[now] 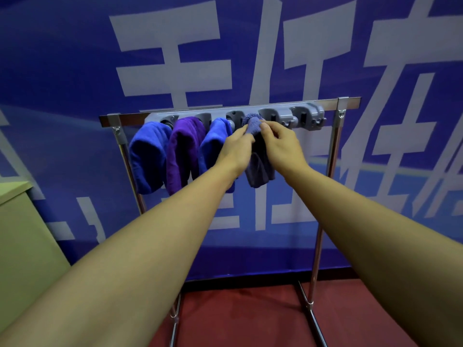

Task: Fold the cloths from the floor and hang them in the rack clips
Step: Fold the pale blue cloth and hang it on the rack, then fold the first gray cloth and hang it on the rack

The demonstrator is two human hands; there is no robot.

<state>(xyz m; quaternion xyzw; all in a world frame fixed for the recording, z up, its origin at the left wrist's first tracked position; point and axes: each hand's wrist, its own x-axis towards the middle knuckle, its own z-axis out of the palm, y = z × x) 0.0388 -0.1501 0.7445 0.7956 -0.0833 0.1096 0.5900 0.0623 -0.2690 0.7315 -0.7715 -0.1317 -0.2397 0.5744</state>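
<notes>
While both arms reach out to the rack (333, 156), the two hands meet at the grey clip bar (275, 113) that runs along the rack's top rail. The left hand (234, 152) pinches the top of a grey-purple cloth (259, 169) from the left side, with its fingers curled on the cloth. The right hand (280, 144) pinches the same bunched top from the right side. The top of this cloth sits right at the clip bar, about in the middle of it, and the rest of the cloth hangs down under the bar between the two wrists. I cannot tell if a clip grips it. Three more cloths hang from the clip bar to the left of that one. The first blue cloth (147, 159) is nearest the bar's left end. A purple cloth (183, 154) hangs next to it, touching it. A second blue cloth (213, 144) hangs just beside the purple one, partly behind the left hand. The clips on the right part of the bar hold nothing. The rack stands on a red floor (240, 319), in front of a blue banner (62, 58) with big pale letters. A pale green cabinet (22, 234) stands to the left of the rack.
</notes>
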